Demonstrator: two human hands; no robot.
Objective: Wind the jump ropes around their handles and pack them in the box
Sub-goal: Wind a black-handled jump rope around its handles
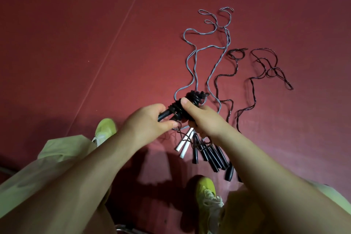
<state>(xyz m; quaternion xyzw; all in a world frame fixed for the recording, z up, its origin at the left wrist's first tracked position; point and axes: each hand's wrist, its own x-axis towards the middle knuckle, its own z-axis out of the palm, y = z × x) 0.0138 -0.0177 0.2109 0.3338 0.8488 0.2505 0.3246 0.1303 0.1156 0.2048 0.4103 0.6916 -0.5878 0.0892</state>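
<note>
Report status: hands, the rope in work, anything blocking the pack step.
Both hands, left hand and right hand, grip the wound black rope bundle. Grey rope and dark ropes loose on floor. No box in view.

Floor [76, 34]: deep red, crossed by one thin pale line. Loose ropes: grey-blue rope [191, 57]; dark maroon-black ropes [252, 89]. Wound rope bundle [190, 100]: glossy black. Handles on the floor: two white handles [184, 143], several black handles [210, 157]. Shoes [206, 194]: lime green, pale laces. Trousers [38, 173]: light khaki-green.

place: sports hall | evidence: red mat floor [76, 43]; jump ropes [209, 47] spread out
</note>
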